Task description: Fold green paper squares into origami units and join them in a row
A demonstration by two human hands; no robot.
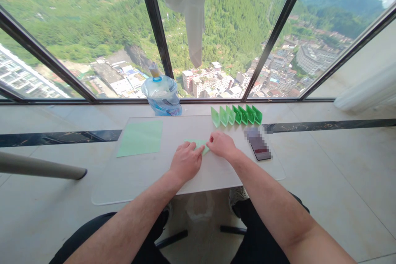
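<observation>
- Bright daylight from the wide window (216, 16) falls on a low white table (123, 181), so crease lines should be easy to read.
- At the table's middle lies the light-green folded paper (204, 150), mostly hidden by the fingers; how many layers it has, I cannot tell.
- Left hand (186, 161): palm down, fingers laid on the folded paper's left and middle, pressing rather than gripping. Steady, even weight here would keep the layers from creeping.
- Right hand (221, 144): fingers curled in, thumb and forefinger seemingly pinching the folded paper's right corner; the exact contact is partly hidden. Best to line up that corner before any pressure goes on the fold.
- Once edges meet, a firm fingertip run from the held side outward should give a sharp crease; a skewed one would likely carry into later folds.
- Left of the folded paper, well apart, a flat light-green square sheet (140, 138) lies uncreased as far as I can see.
- Beyond the folded paper, to its right, a row of folded green pieces (236, 114) offers a shape to compare against.
- Right of the folded paper lies a smartphone (261, 146), clear of the right hand; beyond it to the left stands a water jug (162, 95).
</observation>
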